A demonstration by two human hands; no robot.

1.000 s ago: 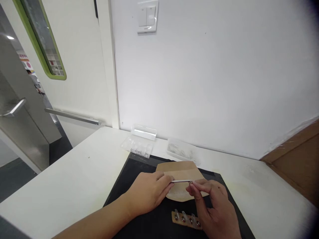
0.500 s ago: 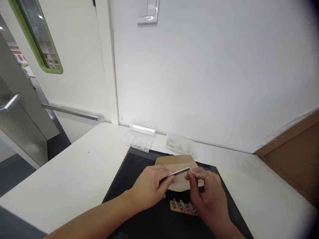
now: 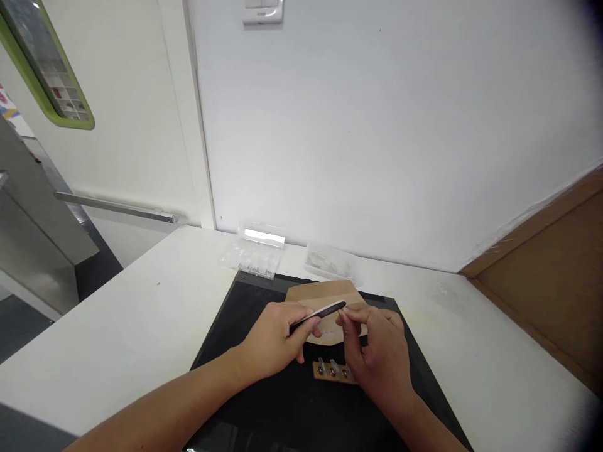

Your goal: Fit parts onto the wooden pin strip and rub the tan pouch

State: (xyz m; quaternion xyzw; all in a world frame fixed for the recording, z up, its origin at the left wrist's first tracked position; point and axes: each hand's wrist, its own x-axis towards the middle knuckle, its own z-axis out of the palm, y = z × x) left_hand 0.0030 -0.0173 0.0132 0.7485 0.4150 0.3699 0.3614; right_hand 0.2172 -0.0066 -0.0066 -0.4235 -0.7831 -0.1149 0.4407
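Note:
My left hand (image 3: 277, 339) is closed around a slim nail file (image 3: 332, 308) with a dark face, a pale edge and a rounded end that points right. My right hand (image 3: 379, 345) pinches thumb and fingertips together right at that end, on something too small to make out. Under both hands lies a brown paper sheet (image 3: 323, 290), partly covered by them. Below it, a short wooden strip (image 3: 325, 375) carries shiny round pieces and upright clear tabs; its right end is hidden behind my right hand.
A black mat (image 3: 282, 408) covers the middle of the white table (image 3: 155, 314). Behind it stand an open clear compartment box (image 3: 252, 257) and a clear case (image 3: 330, 260) with pale pieces inside. A white wall rises behind, with a brown panel (image 3: 541, 301) at right.
The camera view has shifted, so everything sits slightly higher and further left. The file has rolled a little, showing more of its dark face. Both hands keep their grip.

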